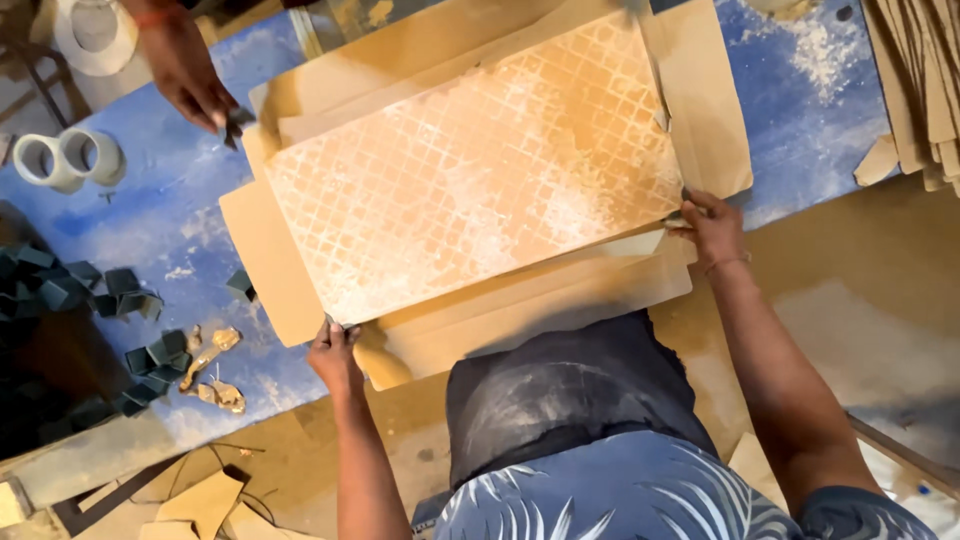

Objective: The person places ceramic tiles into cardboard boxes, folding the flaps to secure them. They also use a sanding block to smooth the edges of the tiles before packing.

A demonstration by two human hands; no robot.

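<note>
on the blue table a patterned tile lies on flattened cardboard; left hand pinches the tile's near corner, right hand grips its other corner, a co-worker's hand beside tape rolls

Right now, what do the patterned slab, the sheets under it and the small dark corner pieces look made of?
Patterned slab: likely ceramic tile, rigid and flat, matte lattice print under white dust. Sheets under it: brown corrugated cardboard, with folded flaps and dull fibrous faces. Dark corner pieces: probably moulded plastic, though possibly folded card; too small to tell.
</note>
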